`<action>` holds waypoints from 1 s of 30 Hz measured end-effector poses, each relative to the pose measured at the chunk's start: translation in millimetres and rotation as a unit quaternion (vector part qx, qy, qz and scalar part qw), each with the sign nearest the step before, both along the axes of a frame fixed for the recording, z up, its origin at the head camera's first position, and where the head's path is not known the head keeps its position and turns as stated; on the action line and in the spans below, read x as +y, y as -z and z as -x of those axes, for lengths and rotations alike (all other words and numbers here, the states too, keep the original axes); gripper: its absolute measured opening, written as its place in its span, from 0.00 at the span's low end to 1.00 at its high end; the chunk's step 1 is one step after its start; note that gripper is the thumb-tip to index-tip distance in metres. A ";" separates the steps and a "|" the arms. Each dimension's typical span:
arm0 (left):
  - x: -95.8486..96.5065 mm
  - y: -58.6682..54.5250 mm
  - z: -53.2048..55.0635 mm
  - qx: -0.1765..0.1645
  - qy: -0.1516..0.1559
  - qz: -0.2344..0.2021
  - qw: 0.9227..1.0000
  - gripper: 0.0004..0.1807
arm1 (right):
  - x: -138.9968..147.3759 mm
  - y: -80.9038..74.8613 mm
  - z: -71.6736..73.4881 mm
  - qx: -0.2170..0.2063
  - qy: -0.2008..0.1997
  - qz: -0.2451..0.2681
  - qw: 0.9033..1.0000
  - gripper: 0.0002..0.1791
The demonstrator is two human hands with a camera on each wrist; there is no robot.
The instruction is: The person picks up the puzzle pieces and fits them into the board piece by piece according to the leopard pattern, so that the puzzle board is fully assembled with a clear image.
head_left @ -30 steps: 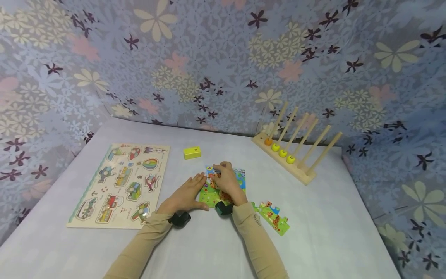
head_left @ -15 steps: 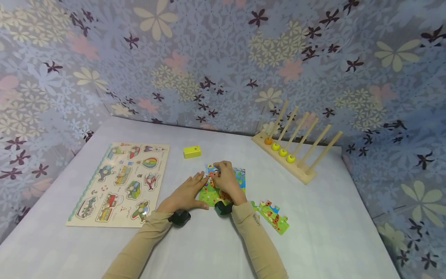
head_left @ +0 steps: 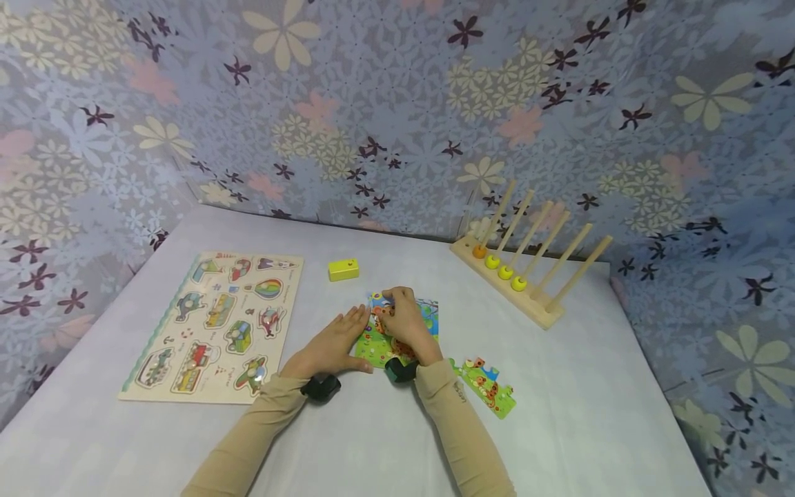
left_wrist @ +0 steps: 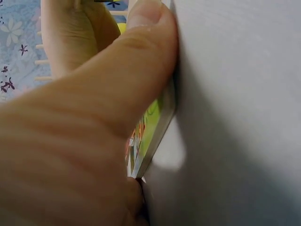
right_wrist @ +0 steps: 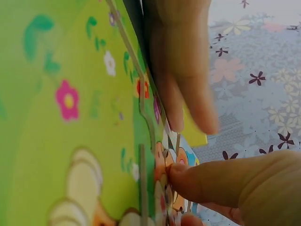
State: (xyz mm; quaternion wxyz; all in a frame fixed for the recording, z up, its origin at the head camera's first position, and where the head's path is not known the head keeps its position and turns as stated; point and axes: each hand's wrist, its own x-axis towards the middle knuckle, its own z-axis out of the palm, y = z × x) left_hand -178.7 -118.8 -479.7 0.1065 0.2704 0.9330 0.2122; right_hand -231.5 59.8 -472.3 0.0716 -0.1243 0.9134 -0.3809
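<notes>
A colourful jigsaw puzzle [head_left: 371, 351] with flowers and bears on green ground lies flat on the table. My left hand [head_left: 330, 348] rests flat along its left edge, fingers straight and thumb out; in the left wrist view, the thumb [left_wrist: 136, 56] lies beside the puzzle's thick edge. Over the upper part of the board, my right hand [head_left: 406, 323] curls its fingers. Its thumb [right_wrist: 188, 181] and fingers pinch a puzzle piece with a bear's face [right_wrist: 162, 172] in the right wrist view. That hand hides part of the picture.
A joined strip of puzzle pieces [head_left: 487, 390] lies right of my right sleeve. Behind the puzzle sits a yellow block [head_left: 344, 270]. At left is a wooden peg puzzle of vehicles [head_left: 230, 366]. A wooden peg rack [head_left: 534, 304] with several beads stands at back right, near the flowered backdrop [head_left: 397, 124].
Both hands keep nearly the same place over the puzzle. The right fingers shift only slightly, and the view itself moves a little.
</notes>
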 end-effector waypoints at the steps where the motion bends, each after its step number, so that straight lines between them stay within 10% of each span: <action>1: -0.1 -0.3 -0.1 -0.002 -0.001 -0.002 1.000 0.58 | 0.2 -0.3 -0.1 -0.002 -0.002 -0.002 1.000 0.23; 30: 0.2 -1.3 0.5 -0.006 -0.006 -0.004 1.000 0.56 | 6.1 9.2 3.0 0.004 -0.012 0.002 1.000 0.23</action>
